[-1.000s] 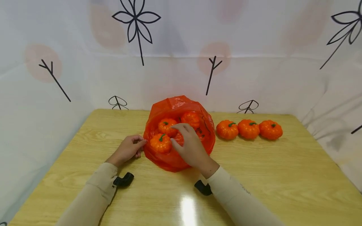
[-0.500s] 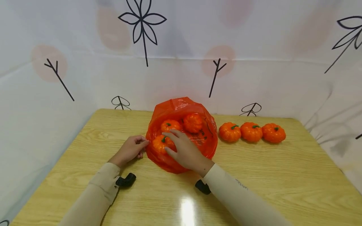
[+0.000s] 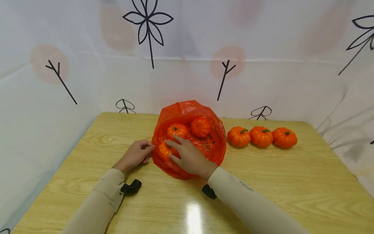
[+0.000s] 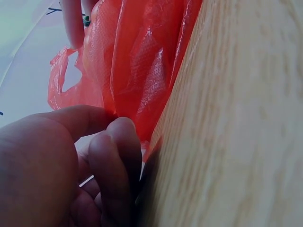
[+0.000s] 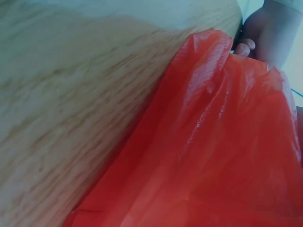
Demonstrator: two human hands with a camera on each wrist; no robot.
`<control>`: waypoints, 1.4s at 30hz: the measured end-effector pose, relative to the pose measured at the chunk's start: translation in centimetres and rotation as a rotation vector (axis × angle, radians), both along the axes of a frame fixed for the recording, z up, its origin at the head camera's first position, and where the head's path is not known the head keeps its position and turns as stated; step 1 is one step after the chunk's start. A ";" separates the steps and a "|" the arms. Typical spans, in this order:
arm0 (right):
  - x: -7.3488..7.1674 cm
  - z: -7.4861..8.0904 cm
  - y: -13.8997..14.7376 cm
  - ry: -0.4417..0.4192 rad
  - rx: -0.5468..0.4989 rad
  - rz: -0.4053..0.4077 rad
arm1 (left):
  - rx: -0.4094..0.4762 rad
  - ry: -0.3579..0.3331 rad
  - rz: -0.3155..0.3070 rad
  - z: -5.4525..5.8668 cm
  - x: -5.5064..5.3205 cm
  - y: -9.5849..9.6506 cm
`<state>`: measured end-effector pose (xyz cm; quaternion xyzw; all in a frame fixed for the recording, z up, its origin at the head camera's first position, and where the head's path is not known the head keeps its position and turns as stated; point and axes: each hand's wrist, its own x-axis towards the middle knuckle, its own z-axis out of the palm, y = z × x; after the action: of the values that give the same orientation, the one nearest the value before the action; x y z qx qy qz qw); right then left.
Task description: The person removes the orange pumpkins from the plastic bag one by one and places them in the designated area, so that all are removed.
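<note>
Left hand (image 3: 135, 156), just left of the frame's centre, has thumb and forefinger pinched together on the left edge of the bag (image 3: 191, 109), which sits open-mouthed in the middle of the frame on the table (image 3: 263, 185). Right hand (image 3: 191, 157) extends from the lower right, fingers parted and only slightly bent over the front pumpkin (image 3: 165, 150) in the bag's left side; whether they touch it, I cannot tell. Behind that one, inside the bag, lie a second pumpkin (image 3: 179, 130) and, farther right, a third pumpkin (image 3: 200, 127), while a row of pumpkins (image 3: 261, 137), three side by side, sits right of centre before the patterned cloth (image 3: 187, 79).
</note>
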<state>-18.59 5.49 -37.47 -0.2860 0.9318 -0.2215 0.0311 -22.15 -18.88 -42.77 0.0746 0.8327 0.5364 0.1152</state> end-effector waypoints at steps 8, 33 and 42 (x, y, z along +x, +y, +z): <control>0.1 -0.3 -0.1 -0.014 0.005 0.017 | -0.002 0.006 -0.007 0.2 0.3 0.0; 0.2 -0.8 0.5 0.017 -0.006 0.029 | -0.022 0.005 -0.009 0.4 -0.1 0.1; 0.3 -1.1 1.3 -0.001 -0.028 0.024 | -0.024 -0.013 0.001 -0.1 -0.1 0.0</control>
<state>-18.32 6.78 -38.58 -0.2974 0.9251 -0.2343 0.0303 -22.29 -18.93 -42.82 0.0694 0.8384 0.5269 0.1212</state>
